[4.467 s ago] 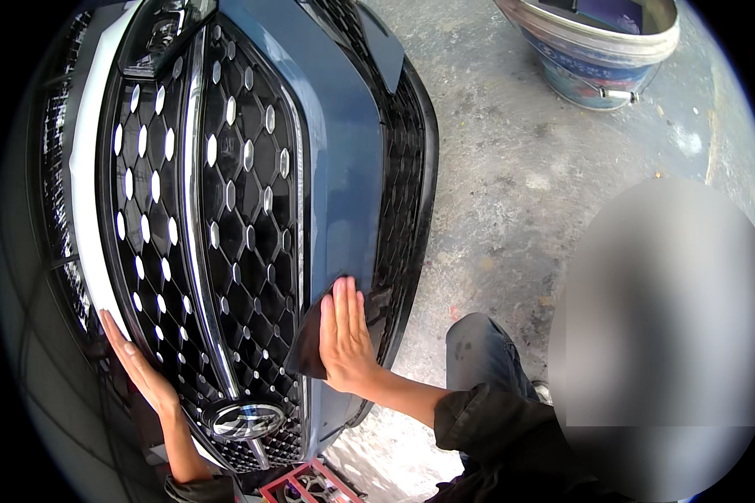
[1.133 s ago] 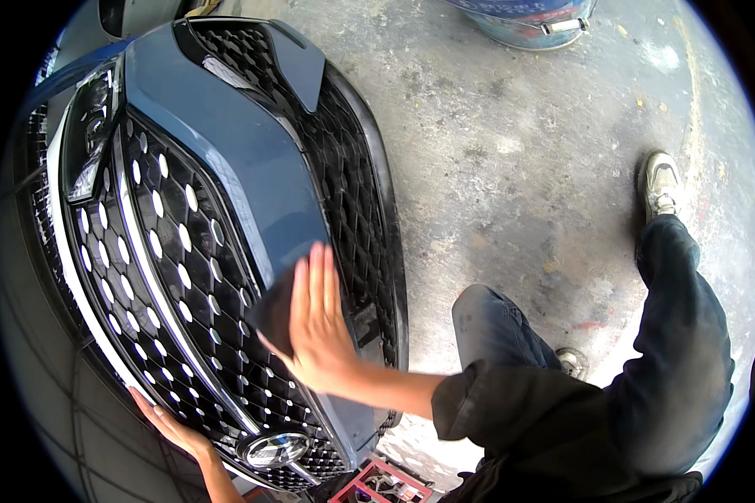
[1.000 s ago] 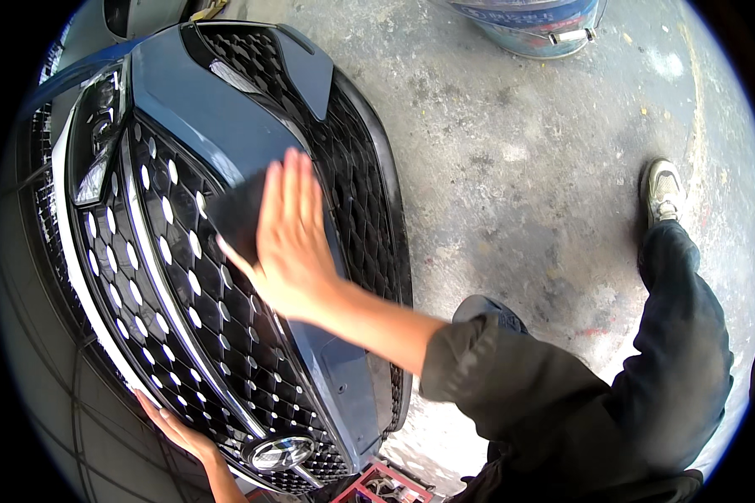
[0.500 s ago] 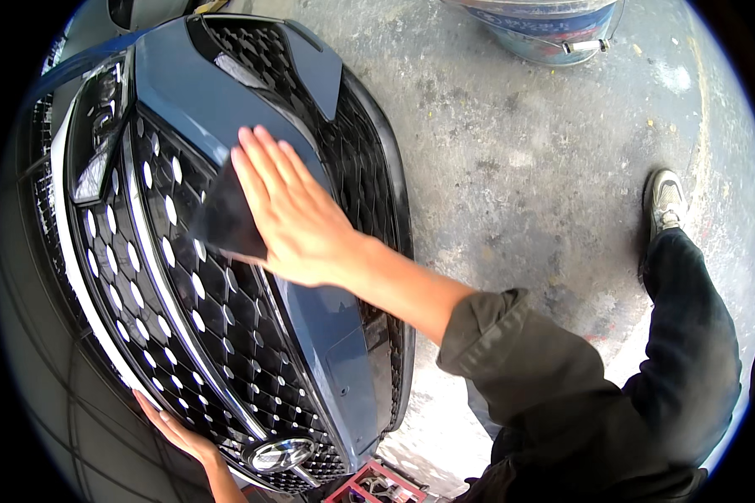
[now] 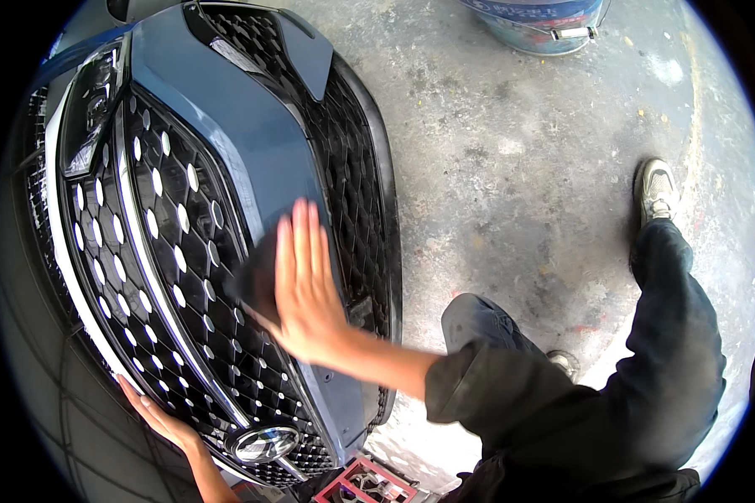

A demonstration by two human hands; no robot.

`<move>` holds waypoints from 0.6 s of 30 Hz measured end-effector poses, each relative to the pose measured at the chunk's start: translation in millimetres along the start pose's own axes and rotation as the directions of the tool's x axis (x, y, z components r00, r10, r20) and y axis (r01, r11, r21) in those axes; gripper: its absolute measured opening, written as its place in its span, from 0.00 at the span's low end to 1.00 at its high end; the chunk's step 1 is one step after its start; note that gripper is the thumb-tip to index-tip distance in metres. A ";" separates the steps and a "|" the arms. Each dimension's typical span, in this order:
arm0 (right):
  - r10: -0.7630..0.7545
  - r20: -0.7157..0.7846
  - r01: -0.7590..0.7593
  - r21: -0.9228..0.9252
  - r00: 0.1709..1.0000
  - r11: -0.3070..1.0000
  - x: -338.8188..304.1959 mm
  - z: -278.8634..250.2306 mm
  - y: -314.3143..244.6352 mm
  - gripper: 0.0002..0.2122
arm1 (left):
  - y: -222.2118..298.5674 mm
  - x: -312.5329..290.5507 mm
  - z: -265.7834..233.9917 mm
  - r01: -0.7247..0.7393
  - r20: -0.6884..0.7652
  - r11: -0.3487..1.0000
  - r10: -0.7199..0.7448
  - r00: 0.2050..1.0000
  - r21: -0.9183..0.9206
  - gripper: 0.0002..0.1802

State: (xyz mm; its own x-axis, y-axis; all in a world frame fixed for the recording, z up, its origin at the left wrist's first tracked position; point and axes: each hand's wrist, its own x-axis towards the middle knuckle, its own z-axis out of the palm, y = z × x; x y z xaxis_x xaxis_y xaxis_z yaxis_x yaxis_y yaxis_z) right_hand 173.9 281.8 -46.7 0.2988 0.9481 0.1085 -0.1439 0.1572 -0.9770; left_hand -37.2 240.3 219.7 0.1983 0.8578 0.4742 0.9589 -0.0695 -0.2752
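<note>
My right hand (image 5: 306,298) lies nearly flat with its fingers together on the blue-grey front bumper (image 5: 247,121) of a car. Under that palm is a dark sheet, seemingly sandpaper (image 5: 257,272), which sticks out toward the grille and appears to be held by the thumb. Its underside and the surface beneath it are hidden. At lower left, my left hand (image 5: 164,419) rests with straight fingers along the pale front edge of the dark hood, beside the black grille (image 5: 180,239) with its bright studs. I see nothing in it.
A headlight (image 5: 94,113) sits at upper left, and a round badge (image 5: 264,444) low on the grille. By the bumper's near end stands a red-framed stand or box (image 5: 369,484). A blue bucket (image 5: 545,25) stands on the stained concrete floor (image 5: 495,168), far right of the car.
My right hand has slid the dark sheet along the bumper, nearer to me and slightly right. My left hand stays on the hood edge. The view has shifted slightly, and my knee now shows.
</note>
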 end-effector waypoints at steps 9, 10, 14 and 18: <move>0.127 -0.014 -0.128 -0.093 0.992 0.987 -16.7 15.0 -3.2 0.55 | 5.0 1.9 1.3 0.005 -0.003 1.000 -0.006 1.000 -0.020 0.35; 0.106 -0.060 -0.107 -0.020 0.993 0.994 -17.8 14.8 -2.7 0.51 | 5.9 1.5 2.0 0.009 0.003 1.000 -0.009 1.000 -0.012 0.35; 0.062 0.155 -0.073 0.065 0.986 0.995 -89.9 6.2 -2.6 0.44 | -0.2 3.0 1.0 0.002 -0.004 1.000 -0.002 1.000 -0.009 0.35; 0.011 0.144 -0.034 0.162 0.990 0.986 -103.8 -39.8 15.0 0.36 | -1.7 3.7 0.8 -0.018 0.007 1.000 0.018 1.000 0.020 0.35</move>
State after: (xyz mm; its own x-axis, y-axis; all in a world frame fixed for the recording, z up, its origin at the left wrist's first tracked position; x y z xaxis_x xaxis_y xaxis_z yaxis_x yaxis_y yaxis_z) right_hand 178.3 174.7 -79.9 0.1585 0.9797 0.1231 -0.3052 0.1671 -0.9375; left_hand -38.3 244.0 221.3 0.2144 0.8597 0.4636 0.9509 -0.0753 -0.3001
